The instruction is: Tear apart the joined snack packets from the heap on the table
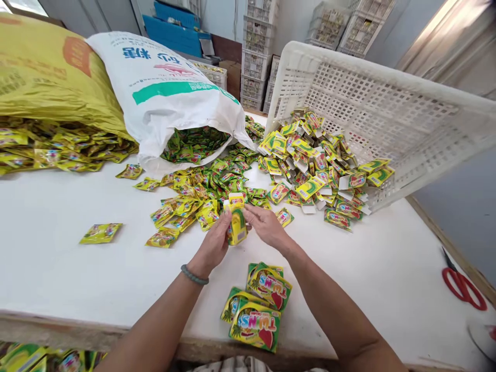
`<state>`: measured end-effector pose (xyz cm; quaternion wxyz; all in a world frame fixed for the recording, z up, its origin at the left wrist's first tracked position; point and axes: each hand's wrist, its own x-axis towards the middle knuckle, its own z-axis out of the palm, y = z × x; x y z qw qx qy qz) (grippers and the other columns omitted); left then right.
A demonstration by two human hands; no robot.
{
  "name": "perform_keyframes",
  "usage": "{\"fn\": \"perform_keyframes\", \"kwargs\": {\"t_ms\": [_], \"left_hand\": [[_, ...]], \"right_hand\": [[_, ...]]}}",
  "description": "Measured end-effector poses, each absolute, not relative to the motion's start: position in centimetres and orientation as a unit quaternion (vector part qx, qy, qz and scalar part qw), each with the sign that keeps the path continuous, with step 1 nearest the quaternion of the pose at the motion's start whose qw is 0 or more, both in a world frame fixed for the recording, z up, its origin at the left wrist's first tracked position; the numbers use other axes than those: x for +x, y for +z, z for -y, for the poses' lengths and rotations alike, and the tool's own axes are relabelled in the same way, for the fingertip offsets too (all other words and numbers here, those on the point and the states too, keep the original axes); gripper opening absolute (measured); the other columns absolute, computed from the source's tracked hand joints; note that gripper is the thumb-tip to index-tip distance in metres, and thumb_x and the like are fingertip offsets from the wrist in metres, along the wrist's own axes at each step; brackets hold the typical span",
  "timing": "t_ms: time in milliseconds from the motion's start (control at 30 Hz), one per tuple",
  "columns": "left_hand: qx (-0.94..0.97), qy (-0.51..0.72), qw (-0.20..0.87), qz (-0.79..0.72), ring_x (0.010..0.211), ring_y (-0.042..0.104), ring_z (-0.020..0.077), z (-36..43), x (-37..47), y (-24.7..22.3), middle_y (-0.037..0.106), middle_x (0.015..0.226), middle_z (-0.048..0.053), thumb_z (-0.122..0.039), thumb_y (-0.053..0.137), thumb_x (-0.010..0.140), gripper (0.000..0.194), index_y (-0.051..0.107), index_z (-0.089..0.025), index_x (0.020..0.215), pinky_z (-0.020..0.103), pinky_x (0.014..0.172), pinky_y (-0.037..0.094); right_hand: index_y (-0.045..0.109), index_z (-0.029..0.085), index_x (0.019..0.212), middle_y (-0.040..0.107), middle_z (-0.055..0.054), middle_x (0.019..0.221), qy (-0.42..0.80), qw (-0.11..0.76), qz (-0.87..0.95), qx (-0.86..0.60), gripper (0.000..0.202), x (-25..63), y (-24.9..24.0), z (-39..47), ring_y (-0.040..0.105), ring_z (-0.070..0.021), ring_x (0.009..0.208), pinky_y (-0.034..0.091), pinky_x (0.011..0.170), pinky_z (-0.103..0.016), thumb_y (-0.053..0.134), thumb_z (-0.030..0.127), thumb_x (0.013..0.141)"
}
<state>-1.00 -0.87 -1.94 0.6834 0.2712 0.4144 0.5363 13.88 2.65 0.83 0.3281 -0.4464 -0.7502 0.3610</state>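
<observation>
L fingers [222, 227] are closed around 1 yellow box [237, 230]; R fingers [254, 213] bend at its edge, tips hidden, grip unclear. Approx. 4 TWINS boxes [253, 324], partly overlapped, lie on tabletop [116, 279].

Yellow and Green on White

The held carton [237, 226] is yellow and green, the sachets [101, 233] yellow or green. The tabletop [42, 258] is white, the crate [387, 103] white lattice, the scissors [459, 279] red-handled, the blue-lettered sack [163, 93] white with a green band.

Pkg wkshp, stacked crates [256, 64], bulk sacks [170, 95], heaped ctns [311, 187]
</observation>
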Motion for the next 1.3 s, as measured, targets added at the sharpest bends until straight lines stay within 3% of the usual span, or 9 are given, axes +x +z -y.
{"fn": "perform_keyframes", "kwargs": {"t_ms": [100, 200, 300, 500, 700, 833, 967, 1133, 1300], "left_hand": [[0.193, 0.526, 0.708, -0.430, 0.061, 0.067, 0.0176, 0.7, -1.6, -1.7, 0.071, 0.077, 0.005, -0.061, 0.061, 0.080, 0.046, 0.064, -0.020, 0.101, 0.031, 0.059, 0.056], [0.155, 0.537, 0.731, -0.391, 0.059, 0.066, 0.0174, 0.7, -1.9, -1.1, 0.069, 0.070, 0.005, -0.062, 0.054, 0.084, 0.044, 0.065, -0.020, 0.094, 0.030, 0.055, 0.055], [0.137, 0.520, 0.766, -0.352, 0.060, 0.065, 0.0159, 0.8, -1.9, -0.8, 0.069, 0.070, 0.006, -0.057, 0.057, 0.084, 0.040, 0.065, -0.018, 0.087, 0.027, 0.056, 0.054], [0.219, 0.516, 0.712, -0.424, 0.067, 0.064, 0.0127, 1.2, -1.8, -0.9, 0.071, 0.083, 0.001, -0.028, 0.088, 0.056, 0.045, 0.066, -0.018, 0.094, 0.023, 0.063, 0.051], [0.441, 0.457, 0.582, -0.507, 0.084, 0.066, 0.0234, 1.3, -1.6, -1.5, 0.074, 0.093, 0.006, -0.044, 0.084, 0.058, 0.049, 0.070, -0.014, 0.094, 0.031, 0.072, 0.050], [0.495, 0.408, 0.585, -0.496, 0.087, 0.066, 0.0246, 1.4, -1.7, -1.8, 0.074, 0.098, 0.007, -0.049, 0.079, 0.064, 0.055, 0.069, -0.014, 0.106, 0.031, 0.074, 0.050], [0.516, 0.384, 0.596, -0.480, 0.083, 0.065, 0.0214, 1.7, -1.8, -1.8, 0.074, 0.099, 0.006, -0.047, 0.078, 0.067, 0.054, 0.068, -0.016, 0.110, 0.028, 0.068, 0.048], [0.513, 0.369, 0.600, -0.491, 0.063, 0.060, 0.0144, 1.7, -1.4, -1.9, 0.072, 0.079, 0.002, -0.048, 0.079, 0.066, 0.046, 0.071, -0.016, 0.099, 0.023, 0.055, 0.043], [0.414, 0.405, 0.659, -0.480, 0.060, 0.061, 0.0136, 1.7, -0.4, -1.9, 0.073, 0.075, 0.001, -0.046, 0.085, 0.057, 0.049, 0.071, -0.016, 0.093, 0.024, 0.055, 0.047]], "right_hand": [[0.067, 0.021, 0.112, 0.071, -0.006, 0.103, 0.271, 0.323, 0.759, -0.496, 0.032, 15.6, -0.2, -4.5, 0.063, -0.0197, 0.090, 0.049, 0.083, -0.033, 0.049, 0.019, 0.086], [0.064, 0.018, 0.122, 0.065, -0.011, 0.125, 0.139, 0.172, 0.850, -0.478, 0.055, 17.7, -0.8, -7.0, 0.055, -0.0265, 0.113, 0.042, 0.097, -0.041, 0.055, 0.003, 0.069], [0.063, 0.022, 0.124, 0.062, -0.009, 0.131, 0.085, 0.089, 0.877, -0.465, 0.057, 18.4, -1.5, -8.9, 0.053, -0.0281, 0.117, 0.040, 0.098, -0.045, 0.053, 0.003, 0.072], [0.070, 0.017, 0.108, 0.074, -0.008, 0.099, 0.192, 0.313, 0.734, -0.572, 0.033, 18.2, -2.8, -9.5, 0.064, -0.0223, 0.090, 0.047, 0.085, -0.037, 0.051, 0.017, 0.081], [0.069, 0.019, 0.092, 0.071, -0.003, 0.082, 0.472, 0.526, 0.477, -0.523, 0.033, 20.3, -1.9, -5.3, 0.061, -0.0157, 0.070, 0.049, 0.065, -0.028, 0.070, 0.042, 0.069], [0.070, 0.022, 0.091, 0.071, -0.002, 0.087, 0.559, 0.529, 0.428, -0.473, 0.032, 20.6, -1.8, -2.1, 0.062, -0.0152, 0.073, 0.050, 0.068, -0.028, 0.075, 0.041, 0.066], [0.071, 0.021, 0.089, 0.071, -0.003, 0.085, 0.510, 0.489, 0.493, -0.508, 0.028, 20.6, -2.2, -1.0, 0.062, -0.0166, 0.076, 0.049, 0.070, -0.030, 0.073, 0.039, 0.069], [0.075, 0.021, 0.088, 0.072, -0.003, 0.087, 0.483, 0.400, 0.597, -0.500, 0.020, 21.1, -2.0, -0.6, 0.064, -0.0181, 0.082, 0.049, 0.076, -0.033, 0.066, 0.032, 0.075], [0.074, 0.020, 0.082, 0.069, -0.002, 0.073, 0.460, 0.421, 0.573, -0.532, 0.018, 21.1, -1.5, -0.4, 0.060, -0.0151, 0.066, 0.049, 0.061, -0.029, 0.067, 0.034, 0.073]]}}
